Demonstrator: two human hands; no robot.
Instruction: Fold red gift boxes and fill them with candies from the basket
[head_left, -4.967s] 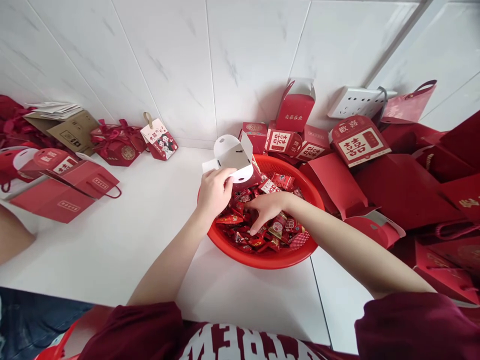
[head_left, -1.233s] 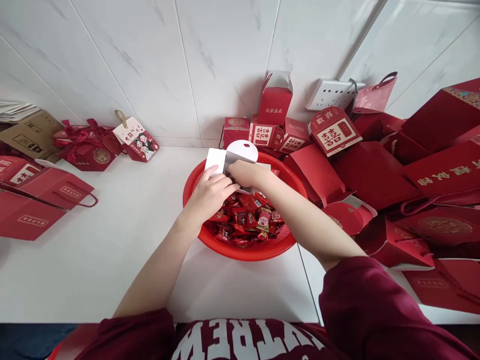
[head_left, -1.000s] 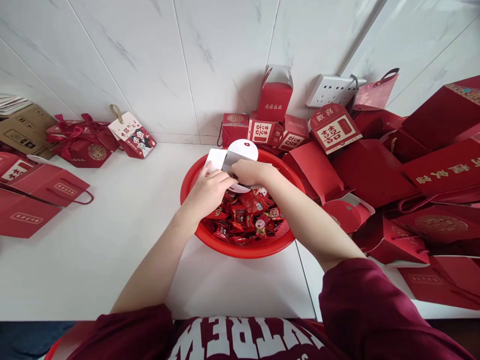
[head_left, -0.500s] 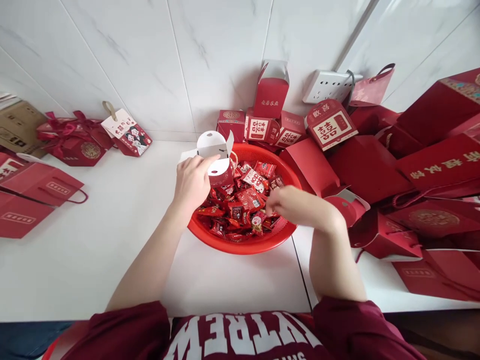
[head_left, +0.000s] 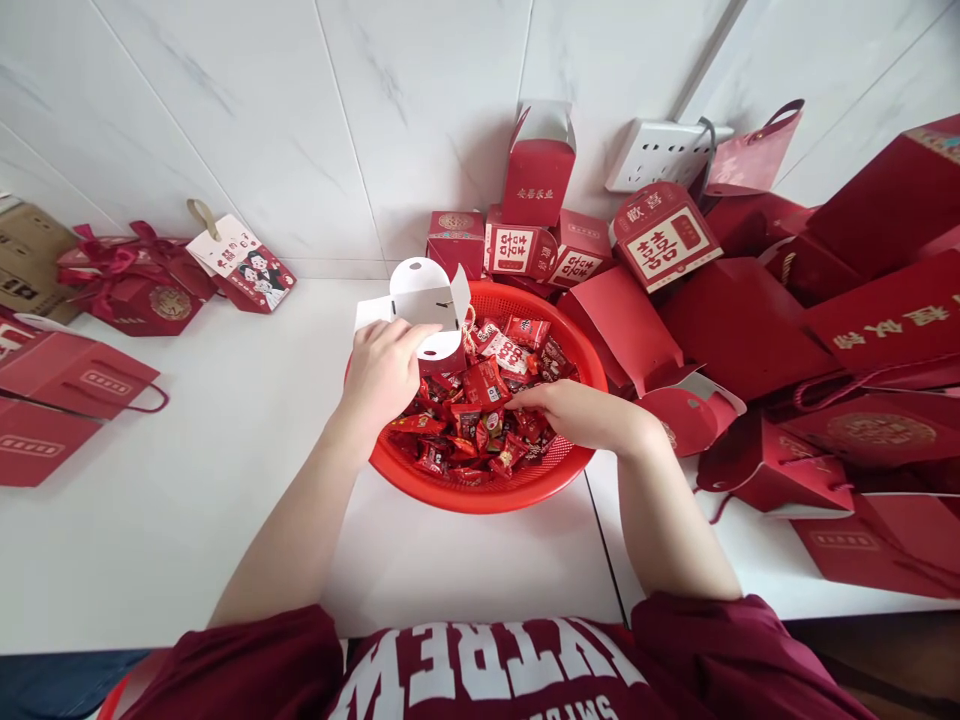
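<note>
One smooth white surface [head_left: 225, 480] spans the view, backed by glossy, grey-veined tiles [head_left: 225, 110]. Red card boxes [head_left: 727, 320], matte and angular, some with flaps up, some with cord handles, crowd the right side. Red plastic basket [head_left: 484, 497] sits mid-surface: round lip, perforated wall, heaped with candies [head_left: 510, 455]. Hexagonal box [head_left: 169, 303] with ribbon bows stands at left by the tiles. White plastic socket strip [head_left: 641, 155] is propped against the tiles. Left hand [head_left: 382, 372] grasps the open box [head_left: 421, 308] by its near edge; box is card, white inside, dark red outside, rounded flaps spread, located at the basket's far-left part. Right hand [head_left: 577, 408] dips into the candies, fingertips hidden; cannot tell if it grips any. Candies: crinkled shiny wrappers, mostly red, some white or gold.
</note>
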